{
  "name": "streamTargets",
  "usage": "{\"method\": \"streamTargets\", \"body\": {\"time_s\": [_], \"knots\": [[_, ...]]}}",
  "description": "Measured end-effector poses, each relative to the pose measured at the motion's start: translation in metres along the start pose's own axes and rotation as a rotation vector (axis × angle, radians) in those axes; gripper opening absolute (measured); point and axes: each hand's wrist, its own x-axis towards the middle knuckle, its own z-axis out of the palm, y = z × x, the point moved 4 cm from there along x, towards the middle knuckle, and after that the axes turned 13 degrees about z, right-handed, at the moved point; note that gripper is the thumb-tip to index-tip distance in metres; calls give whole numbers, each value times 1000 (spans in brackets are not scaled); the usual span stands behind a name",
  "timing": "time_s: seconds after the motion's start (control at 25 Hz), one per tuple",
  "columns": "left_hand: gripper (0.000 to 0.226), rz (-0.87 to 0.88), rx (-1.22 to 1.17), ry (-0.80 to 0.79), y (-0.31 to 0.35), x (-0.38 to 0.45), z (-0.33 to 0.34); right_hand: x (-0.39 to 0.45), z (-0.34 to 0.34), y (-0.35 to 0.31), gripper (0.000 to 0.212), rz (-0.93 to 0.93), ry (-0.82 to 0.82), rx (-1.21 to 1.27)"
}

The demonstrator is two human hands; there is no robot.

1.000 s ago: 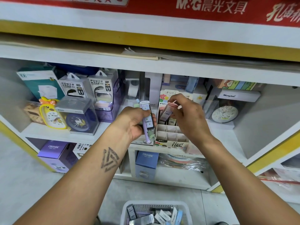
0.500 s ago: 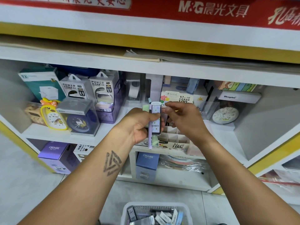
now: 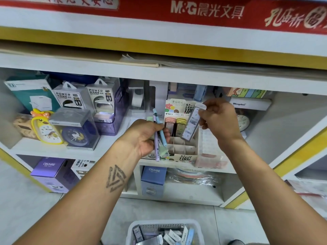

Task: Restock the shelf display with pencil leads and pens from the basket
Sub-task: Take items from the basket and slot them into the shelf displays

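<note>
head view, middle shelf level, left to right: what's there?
Teal box → yellow duck clock → boxed blue clock → left hand gripping pens → lead display box → right hand holding a lead case.

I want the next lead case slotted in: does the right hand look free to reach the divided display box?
Probably yes. The right hand pinches a lead case just above the display box, whose front cells are open; the left hand, gripping pens, sits beside it.

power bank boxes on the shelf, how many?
2. One power bank box sits behind the clocks on the left; the second stands right beside it, against a purple box. More may be hidden behind.
</note>
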Motion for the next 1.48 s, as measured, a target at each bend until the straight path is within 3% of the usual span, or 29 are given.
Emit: {"method": "streamTargets", "body": {"time_s": [0.12, 0.24, 0.52, 0.64, 0.76, 0.88, 1.0, 1.08, 1.2, 1.32, 1.48], "knots": [[6, 8, -21, 13, 0, 0, 0, -1, -10, -2, 15, -267, 128, -424], [8, 4, -19, -1, -1, -1, 3, -7, -5, -1, 16, -403, 152, -542], [6, -26, -8, -70, -6, -4, 8, -5, 6, 8, 16, -411, 121, -667], [16, -19, 4, -113, -5, -8, 11, -6, 6, 7, 21, -423, 186, -713], [21, 1, 9, -148, -4, -9, 14, -8, 11, 1, 18, -361, 113, -525], [18, 20, 43, -221, -3, -12, 20, -14, 29, 6, 20, -14, -197, -140], [12, 18, 54, -295, -5, -16, 25, -16, 32, 8, 22, 127, -298, 75], [17, 21, 28, -300, -6, -15, 27, -12, 20, 3, 19, 125, -234, 172], [18, 25, 16, -229, -8, -11, 27, -2, -17, -7, 16, -17, 25, 254], [10, 44, 24, -194, -9, -10, 29, 2, -49, -11, 7, -239, 278, -87], [12, 63, 19, -190, -14, -9, 38, 3, -49, 0, 11, -332, 284, -390]]}}
